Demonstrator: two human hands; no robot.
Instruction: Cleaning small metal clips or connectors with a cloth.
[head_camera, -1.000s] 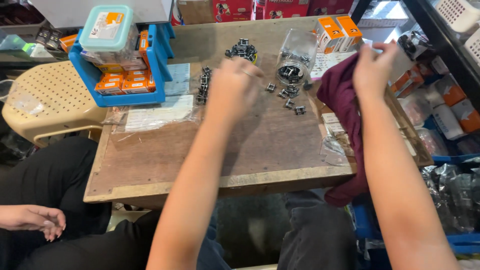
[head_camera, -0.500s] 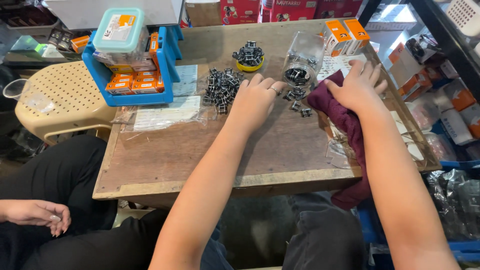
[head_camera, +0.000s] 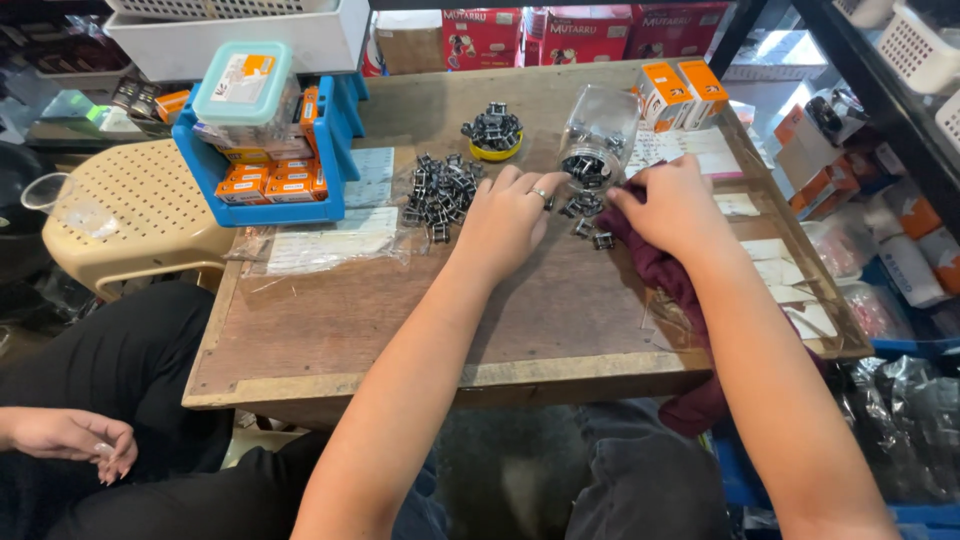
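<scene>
The left hand (head_camera: 508, 212) lies palm down on the wooden table (head_camera: 400, 320), fingers loosely curled with a ring on one, its fingertips (head_camera: 545, 192) reaching into the scatter of small dark metal parts (head_camera: 585, 215) just below the mouth of the clear plastic jar (head_camera: 597, 135); whether it pinches a part I cannot tell; the right hand (head_camera: 675, 205) rests on the maroon cloth (head_camera: 665, 270), fingers bent and closed onto the fabric, its fingertips just beside the same loose parts; the jar lies on its side with more dark parts inside it; a larger heap of parts (head_camera: 440, 190) sits on clear plastic to the left of the left hand, and a small pile rests on a yellow lid (head_camera: 494, 140) further back; a blue bin (head_camera: 270, 160) holding orange boxes stands at the table's left end; another person's hand (head_camera: 70, 440) rests on a dark lap at lower left.
</scene>
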